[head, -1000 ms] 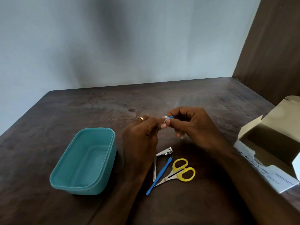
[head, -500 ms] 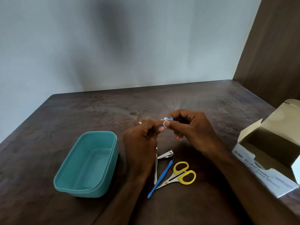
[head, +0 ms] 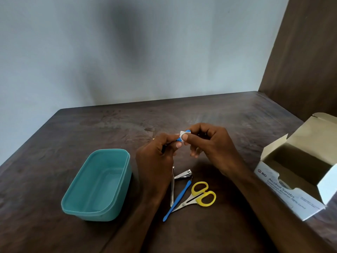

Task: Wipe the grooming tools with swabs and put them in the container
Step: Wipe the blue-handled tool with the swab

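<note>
My left hand (head: 156,161) grips a small blue-handled tool (head: 178,141) above the table's middle. My right hand (head: 213,147) pinches a white swab (head: 182,133) round the tool's blue end; most of the tool is hidden by my fingers. The teal container (head: 99,215) stands with nothing inside it, left of my left wrist. Below my hands lie a metal nail clipper (head: 184,174), a thin metal file (head: 172,187), a blue cuticle stick (head: 177,199) and yellow-handled scissors (head: 200,195).
An open box of alcohol swabs (head: 284,190) sits at the right edge of the dark wooden table (head: 91,125). A grey wall is behind, with a brown wooden panel (head: 306,52) at the right.
My hands stay together holding the blue tool and swab. The right fingers have shifted slightly along the blue end. The tools on the table have not moved.
</note>
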